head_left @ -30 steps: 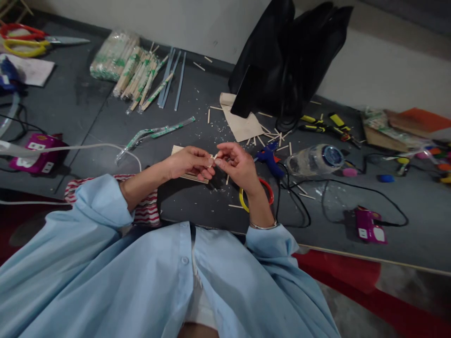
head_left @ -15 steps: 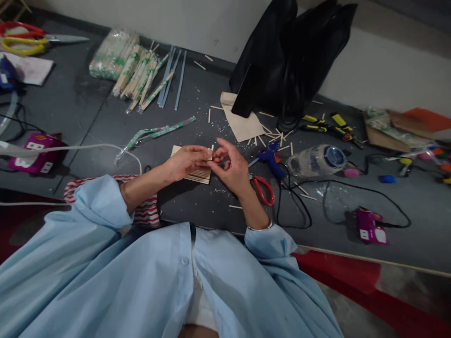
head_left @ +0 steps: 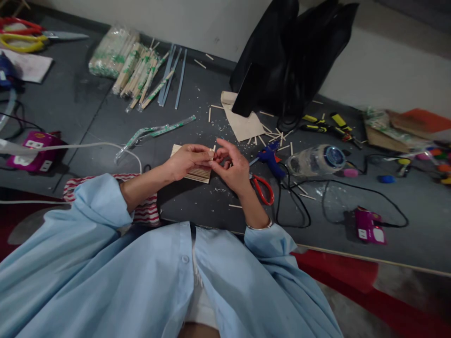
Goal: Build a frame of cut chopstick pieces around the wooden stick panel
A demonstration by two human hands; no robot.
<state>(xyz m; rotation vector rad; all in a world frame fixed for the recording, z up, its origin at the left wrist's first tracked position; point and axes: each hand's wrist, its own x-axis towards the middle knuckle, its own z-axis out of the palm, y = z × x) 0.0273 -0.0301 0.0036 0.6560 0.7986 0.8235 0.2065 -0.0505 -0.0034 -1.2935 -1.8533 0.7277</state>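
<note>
Over the table my left hand [head_left: 183, 163] pinches a small pale wooden piece [head_left: 212, 153] between thumb and fingers. My right hand [head_left: 234, 170] meets it there, its thumb and bent fingers closed at the same piece and its index finger raised. The piece is mostly covered by fingertips, so its full shape is hidden. Beneath my hands lies a flat panel of wooden sticks side by side [head_left: 200, 175], partly covered by my left hand. Red-handled scissors [head_left: 264, 190] and a blue glue gun [head_left: 270, 157] rest just right of my right hand.
Wrapped chopsticks [head_left: 137, 75] lie at the back left. Cut stick pieces surround a paper sheet [head_left: 246, 126] near a black bag [head_left: 292, 61]. A plastic bottle [head_left: 313, 161] lies at right. Cables run beside purple boxes [head_left: 369, 226]. A white cord [head_left: 88, 145] crosses at left.
Both hands stay nearly in place, with the fingertips shifting only slightly around the small wooden piece. The view has moved a little; nothing on the table is displaced.
</note>
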